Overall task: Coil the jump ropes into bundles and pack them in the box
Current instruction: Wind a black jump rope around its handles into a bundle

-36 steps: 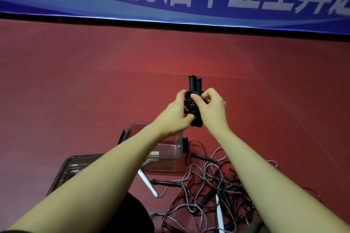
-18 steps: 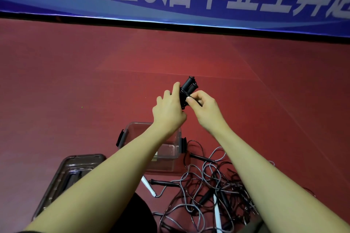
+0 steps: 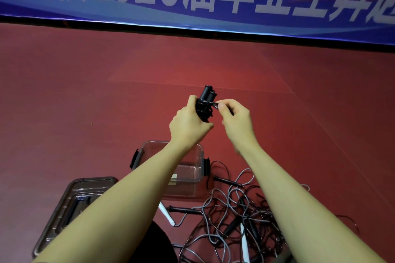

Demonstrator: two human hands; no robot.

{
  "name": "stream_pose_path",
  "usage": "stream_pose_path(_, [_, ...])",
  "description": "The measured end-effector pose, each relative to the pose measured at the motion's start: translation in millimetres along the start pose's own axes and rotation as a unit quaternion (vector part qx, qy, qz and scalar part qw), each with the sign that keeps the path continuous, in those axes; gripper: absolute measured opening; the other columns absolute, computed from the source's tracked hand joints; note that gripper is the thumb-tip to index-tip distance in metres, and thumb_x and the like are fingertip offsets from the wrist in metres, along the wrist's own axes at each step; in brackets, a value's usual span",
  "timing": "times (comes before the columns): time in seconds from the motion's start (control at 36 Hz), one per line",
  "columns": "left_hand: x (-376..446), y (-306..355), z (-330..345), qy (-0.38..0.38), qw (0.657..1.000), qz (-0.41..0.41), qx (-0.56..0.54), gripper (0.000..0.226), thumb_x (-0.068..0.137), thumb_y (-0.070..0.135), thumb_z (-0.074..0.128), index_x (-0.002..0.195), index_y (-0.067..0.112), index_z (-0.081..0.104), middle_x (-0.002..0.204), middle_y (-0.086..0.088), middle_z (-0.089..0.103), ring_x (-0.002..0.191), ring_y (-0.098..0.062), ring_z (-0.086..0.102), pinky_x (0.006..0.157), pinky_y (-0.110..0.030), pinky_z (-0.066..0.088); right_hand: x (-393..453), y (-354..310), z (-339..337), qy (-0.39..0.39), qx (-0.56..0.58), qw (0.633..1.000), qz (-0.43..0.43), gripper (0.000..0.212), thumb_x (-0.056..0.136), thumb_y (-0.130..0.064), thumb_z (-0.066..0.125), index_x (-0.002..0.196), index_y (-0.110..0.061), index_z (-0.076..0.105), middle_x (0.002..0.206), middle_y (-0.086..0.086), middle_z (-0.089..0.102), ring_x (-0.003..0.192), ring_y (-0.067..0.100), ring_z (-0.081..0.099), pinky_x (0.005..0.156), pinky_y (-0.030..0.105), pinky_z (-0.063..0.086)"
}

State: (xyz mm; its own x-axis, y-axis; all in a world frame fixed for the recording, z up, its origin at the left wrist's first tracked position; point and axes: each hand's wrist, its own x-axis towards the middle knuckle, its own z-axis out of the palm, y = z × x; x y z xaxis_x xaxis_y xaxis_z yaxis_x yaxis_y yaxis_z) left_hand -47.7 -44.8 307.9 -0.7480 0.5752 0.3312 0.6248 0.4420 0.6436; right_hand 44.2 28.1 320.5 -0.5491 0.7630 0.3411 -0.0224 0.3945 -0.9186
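Both hands are raised above the clear box (image 3: 198,156): the left hand (image 3: 188,126) grips the black rope bundle (image 3: 206,102), while the right hand (image 3: 237,121) pinches its loose cord end. More tangled ropes (image 3: 230,220) lie on the red floor (image 3: 85,102) beside the box.

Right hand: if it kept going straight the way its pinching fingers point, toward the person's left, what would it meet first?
The right hand pinches a strand of rope at the black jump rope bundle. Going straight on, it would likely meet that bundle first, then the left hand gripping it. Depth is unclear.
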Motion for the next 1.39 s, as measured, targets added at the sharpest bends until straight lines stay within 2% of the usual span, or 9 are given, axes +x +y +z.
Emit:
stream_pose_path(0.14, [1, -1, -5, 0.006, 1.000, -0.009, -0.028, 0.048, 0.066, 0.030, 0.070, 0.106, 0.023, 0.044, 0.097, 0.003, 0.062, 0.083, -0.025, 0.059, 0.066, -0.032, 0.048, 2, 1, -4, -0.024, 0.010, 1.000, 0.004, 0.028, 0.087, 0.004, 0.049, 0.091, -0.016, 0.068, 0.084, -0.004, 0.065, 0.069, -0.003, 0.054, 0.064, 0.012, 0.041])
stream_pose_path(0.31, [2, 2, -6, 0.006, 0.998, 0.027, -0.050, 0.055, 0.066, 0.029, 0.071, 0.115, 0.025, 0.047, 0.105, 0.001, 0.036, 0.093, -0.023, 0.048, 0.070, -0.035, 0.049, 4, 13, -5, 0.069, -0.115, 0.991, -0.020, 0.016, 0.091, -0.003, 0.052, 0.097, -0.011, 0.064, 0.100, 0.002, 0.057, 0.092, 0.015, 0.053, 0.082, 0.024, 0.041])
stream_pose_path(0.42, [0, 10, -7, -0.038, 0.989, 0.005, -0.146, 0.059, 0.058, 0.031, 0.067, 0.114, 0.026, 0.048, 0.101, 0.004, 0.030, 0.102, -0.023, 0.040, 0.082, -0.041, 0.050, 8, 12, -1, 0.063, 0.001, 0.997, 0.044, 0.017, 0.097, -0.011, 0.048, 0.102, -0.018, 0.063, 0.098, -0.002, 0.064, 0.089, 0.009, 0.057, 0.073, 0.017, 0.042])
stream_pose_path(0.56, [-2, 12, -12, -0.128, 0.929, -0.008, -0.346, 0.075, 0.066, -0.001, 0.077, 0.119, 0.017, 0.026, 0.103, -0.006, 0.040, 0.064, -0.025, 0.060, 0.058, -0.033, 0.057, 9, 11, 1, 0.024, 0.108, 0.991, 0.077, 0.029, 0.100, -0.011, 0.041, 0.097, -0.023, 0.067, 0.095, -0.002, 0.070, 0.090, 0.012, 0.065, 0.081, 0.026, 0.052])
stream_pose_path(0.83, [-7, 10, -9, -0.140, 0.968, 0.089, -0.188, 0.063, 0.085, 0.012, 0.062, 0.137, 0.021, 0.028, 0.093, 0.017, 0.056, 0.078, 0.009, 0.060, 0.066, -0.009, 0.048, 14, 7, -5, 0.040, 0.111, 0.990, 0.081, 0.023, 0.095, -0.007, 0.048, 0.087, -0.019, 0.067, 0.084, -0.002, 0.068, 0.080, 0.011, 0.064, 0.076, 0.025, 0.052])
stream_pose_path(0.97, [-14, 16, 3, -0.130, 0.970, 0.089, -0.185, 0.071, 0.072, 0.026, 0.044, 0.136, 0.042, 0.018, 0.117, -0.006, 0.052, 0.098, -0.032, 0.058, 0.082, -0.049, 0.051, 11, 4, -5, 0.050, 0.110, 0.989, 0.085, 0.018, 0.092, -0.005, 0.050, 0.090, -0.011, 0.067, 0.086, 0.004, 0.068, 0.083, 0.018, 0.064, 0.079, 0.031, 0.052])
stream_pose_path(1.06, [-14, 17, 7, -0.083, 0.981, 0.076, -0.160, 0.071, 0.065, 0.029, 0.052, 0.129, 0.038, 0.024, 0.116, 0.001, 0.052, 0.102, -0.028, 0.055, 0.085, -0.053, 0.047, 7, 1, -5, 0.039, 0.084, 0.993, 0.077, 0.018, 0.092, -0.009, 0.051, 0.086, -0.012, 0.068, 0.082, 0.003, 0.067, 0.077, 0.014, 0.060, 0.075, 0.029, 0.049])
stream_pose_path(1.19, [-11, 17, 10, -0.017, 0.991, 0.020, -0.131, 0.043, 0.069, 0.018, 0.060, 0.106, 0.023, 0.039, 0.090, 0.000, 0.064, 0.083, -0.029, 0.060, 0.068, -0.046, 0.051, 3, 1, -2, 0.003, -0.012, 0.999, 0.040, 0.023, 0.093, -0.008, 0.047, 0.096, -0.010, 0.070, 0.099, 0.008, 0.064, 0.092, 0.017, 0.057, 0.080, 0.026, 0.043])
stream_pose_path(1.39, [-10, 19, 6, -0.118, 0.972, -0.050, -0.198, 0.042, 0.071, 0.004, 0.065, 0.107, 0.015, 0.045, 0.083, 0.000, 0.061, 0.068, -0.017, 0.059, 0.050, -0.025, 0.045, 3, 9, -8, -0.011, -0.077, 0.996, 0.044, 0.027, 0.094, -0.005, 0.043, 0.103, -0.007, 0.068, 0.106, 0.011, 0.063, 0.097, 0.019, 0.058, 0.089, 0.029, 0.045])
